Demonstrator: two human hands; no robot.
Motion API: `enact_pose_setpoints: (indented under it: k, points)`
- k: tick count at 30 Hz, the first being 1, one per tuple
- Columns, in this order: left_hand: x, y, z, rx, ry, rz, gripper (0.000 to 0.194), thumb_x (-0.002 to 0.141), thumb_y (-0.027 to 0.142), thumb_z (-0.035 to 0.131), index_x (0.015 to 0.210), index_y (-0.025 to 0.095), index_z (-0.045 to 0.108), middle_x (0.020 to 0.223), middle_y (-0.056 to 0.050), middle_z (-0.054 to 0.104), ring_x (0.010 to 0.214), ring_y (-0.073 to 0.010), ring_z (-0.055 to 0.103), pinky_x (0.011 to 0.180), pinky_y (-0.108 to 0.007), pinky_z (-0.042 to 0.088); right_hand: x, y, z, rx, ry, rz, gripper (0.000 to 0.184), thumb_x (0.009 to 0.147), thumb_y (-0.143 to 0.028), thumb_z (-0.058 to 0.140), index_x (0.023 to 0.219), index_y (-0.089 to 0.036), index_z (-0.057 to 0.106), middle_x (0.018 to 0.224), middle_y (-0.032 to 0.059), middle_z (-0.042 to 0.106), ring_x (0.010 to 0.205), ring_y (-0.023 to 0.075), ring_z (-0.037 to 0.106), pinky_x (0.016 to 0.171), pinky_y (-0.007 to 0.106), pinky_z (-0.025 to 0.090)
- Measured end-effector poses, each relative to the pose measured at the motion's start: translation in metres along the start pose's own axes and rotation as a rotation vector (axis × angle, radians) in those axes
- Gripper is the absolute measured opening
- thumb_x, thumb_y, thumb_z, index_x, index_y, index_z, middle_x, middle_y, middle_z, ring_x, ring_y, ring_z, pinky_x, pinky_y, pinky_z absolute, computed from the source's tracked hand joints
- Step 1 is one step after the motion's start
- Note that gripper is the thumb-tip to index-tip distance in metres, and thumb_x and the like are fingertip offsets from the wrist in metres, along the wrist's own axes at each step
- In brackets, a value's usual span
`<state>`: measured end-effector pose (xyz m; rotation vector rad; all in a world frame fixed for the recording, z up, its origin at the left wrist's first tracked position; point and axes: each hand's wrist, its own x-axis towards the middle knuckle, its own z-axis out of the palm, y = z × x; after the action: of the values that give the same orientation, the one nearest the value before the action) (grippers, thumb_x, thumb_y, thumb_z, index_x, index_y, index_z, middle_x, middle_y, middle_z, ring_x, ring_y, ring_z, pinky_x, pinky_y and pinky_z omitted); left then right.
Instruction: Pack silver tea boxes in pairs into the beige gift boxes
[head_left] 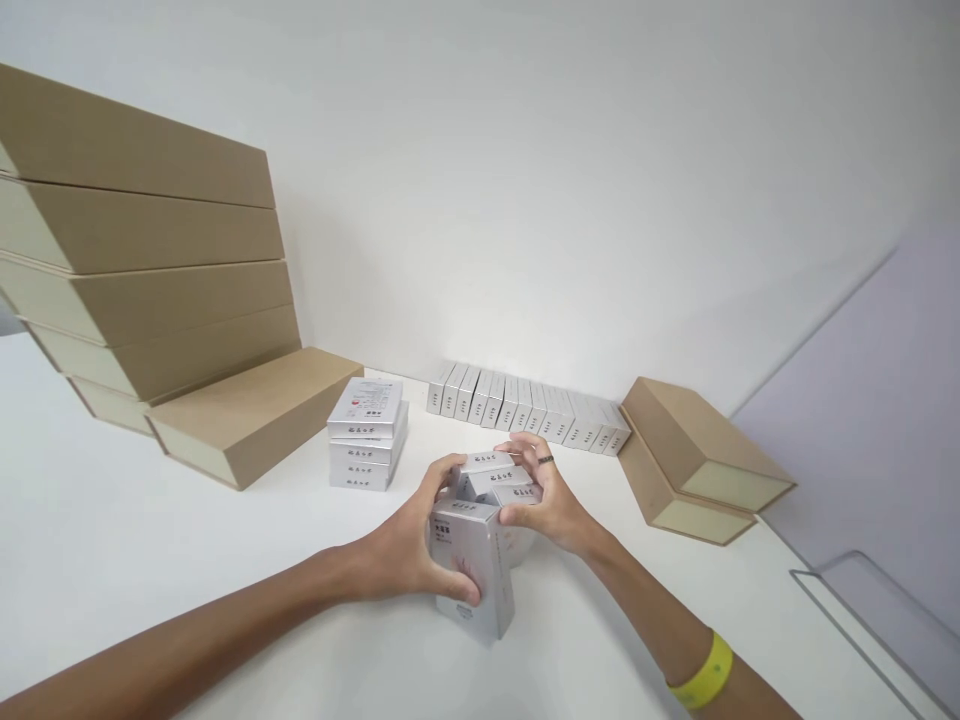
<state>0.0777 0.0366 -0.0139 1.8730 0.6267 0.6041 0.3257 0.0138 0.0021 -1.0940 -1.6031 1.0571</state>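
Observation:
Both my hands grip one cluster of small silver boxes [487,520] near the front middle of the white table [112,540]. My left hand [412,545] is wrapped round the cluster's left side, thumb on the front box. My right hand [551,500], a ring on one finger, presses on the top and right side. A yellow band [705,672] is on my right wrist.
A short stack of silver boxes [367,440] stands just behind-left. A row of several upright silver boxes [529,405] lines the wall. Tall stacked tan cartons [142,260] fill the left, a lower one [255,410] in front; two more tan cartons [697,460] lie right. A clear tray [885,610] sits far right.

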Motion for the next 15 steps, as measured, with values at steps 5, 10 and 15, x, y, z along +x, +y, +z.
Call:
enact_pose_setpoints:
  k: [5, 10, 15]
  points:
    - [-0.005, -0.007, -0.001, 0.043, 0.036, -0.013, 0.135, 0.061, 0.045, 0.094, 0.154, 0.032, -0.003, 0.163, -0.019, 0.011, 0.154, -0.0398, 0.016, 0.124, -0.06, 0.023, 0.003, 0.004, 0.011, -0.003, 0.076, 0.005, 0.097, 0.061, -0.067, 0.086, 0.131, -0.035, 0.028, 0.139, 0.0107, 0.046, 0.131, 0.0276, 0.052, 0.109, 0.052, 0.047]
    - [-0.005, 0.001, 0.001, 0.04, 0.0, -0.058, 0.136, 0.06, 0.046, 0.093, 0.153, 0.031, -0.004, 0.159, -0.02, 0.02, 0.154, -0.0403, 0.018, 0.123, -0.06, 0.026, -0.001, 0.002, 0.02, 0.015, 0.139, 0.028, 0.085, 0.069, -0.066, 0.08, 0.127, -0.035, 0.026, 0.143, 0.0107, 0.04, 0.129, 0.026, 0.053, 0.102, 0.049, 0.054]
    - [0.003, 0.016, 0.004, 0.099, -0.047, -0.074, 0.134, 0.06, 0.047, 0.092, 0.153, 0.032, -0.004, 0.153, -0.018, 0.028, 0.143, -0.0393, 0.038, 0.114, -0.057, 0.042, -0.005, 0.006, 0.026, 0.038, 0.21, 0.062, 0.077, 0.076, -0.07, 0.072, 0.125, -0.035, 0.024, 0.137, 0.01, 0.044, 0.124, 0.0243, 0.056, 0.1, 0.048, 0.055]
